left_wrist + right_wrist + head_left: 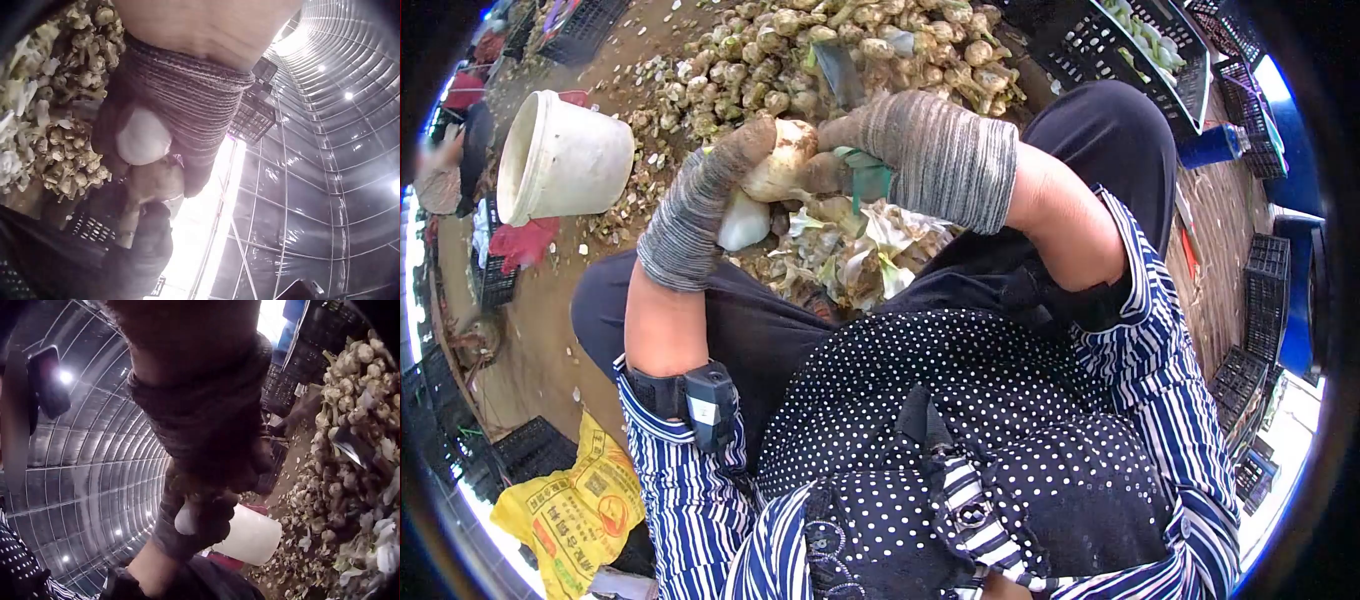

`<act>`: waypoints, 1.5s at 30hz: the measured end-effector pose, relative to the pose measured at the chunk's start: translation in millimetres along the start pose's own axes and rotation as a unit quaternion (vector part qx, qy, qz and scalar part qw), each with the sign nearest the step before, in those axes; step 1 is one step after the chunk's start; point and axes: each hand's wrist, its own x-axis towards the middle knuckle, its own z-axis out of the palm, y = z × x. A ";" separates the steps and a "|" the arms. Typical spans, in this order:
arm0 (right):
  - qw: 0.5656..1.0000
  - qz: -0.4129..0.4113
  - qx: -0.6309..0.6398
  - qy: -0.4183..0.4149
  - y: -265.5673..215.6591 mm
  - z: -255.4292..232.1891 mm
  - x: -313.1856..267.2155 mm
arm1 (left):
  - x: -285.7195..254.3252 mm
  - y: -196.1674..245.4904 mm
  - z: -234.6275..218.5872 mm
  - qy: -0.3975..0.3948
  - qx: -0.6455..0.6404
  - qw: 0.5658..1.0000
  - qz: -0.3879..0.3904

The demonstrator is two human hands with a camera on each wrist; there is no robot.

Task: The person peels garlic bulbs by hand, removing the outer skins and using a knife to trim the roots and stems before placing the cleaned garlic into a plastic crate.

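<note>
In the head view, my gloved left hand (700, 200) grips a pale brown-stained bulb (778, 165). A smooth white rounded piece (743, 222) shows just under it, against the palm side. My right hand (930, 155), in a striped glove with a green band (866, 174), pinches the same bulb from the other side. The left wrist view shows the white piece (144, 136) beside the bulb (156, 178), within the curled left hand (181, 106). Dark in the right wrist view, my right hand (219, 437) meets the left, its fingertips partly hidden.
A heap of bulbs (770, 70) lies beyond the hands, with a flat dark object (837, 72) on it. Loose peelings (870, 250) lie between the legs. A white bucket (580, 160) stands left, a black crate (1140, 60) upper right, a yellow bag (580, 510) lower left.
</note>
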 end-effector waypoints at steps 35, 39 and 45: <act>0.963 0.073 0.071 0.251 26.9 31.8 -1.6 | 9.1 -17.5 -1.7 0.125 0.232 0.957 0.118; 0.976 0.192 -0.064 0.077 -1.1 6.8 -4.5 | 0.1 -9.5 11.2 0.089 0.400 0.899 0.157; 0.887 0.286 0.363 0.004 6.5 -7.2 -13.3 | -4.2 -9.6 8.6 -0.023 0.339 0.927 0.157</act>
